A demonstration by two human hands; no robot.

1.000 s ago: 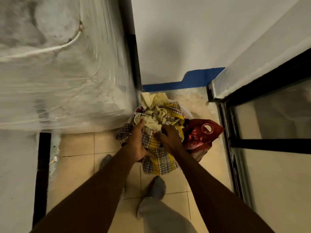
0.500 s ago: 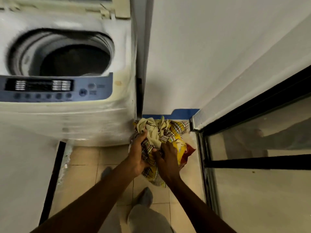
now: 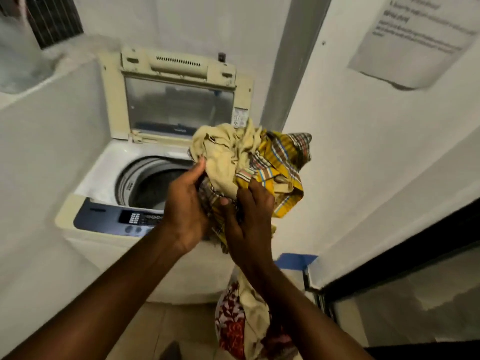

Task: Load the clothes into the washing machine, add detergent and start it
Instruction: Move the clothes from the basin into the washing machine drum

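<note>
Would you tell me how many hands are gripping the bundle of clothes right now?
2. The left hand grips the bundle's left side beside the cream cloth; the right hand grips beneath the yellow plaid cloth.

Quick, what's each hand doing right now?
Left hand: closed on the bundle of clothes.
Right hand: closed on the same bundle.

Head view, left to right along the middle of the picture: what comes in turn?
Washing machine drum → left hand → right hand → yellow checked cloth → white wall.
</note>
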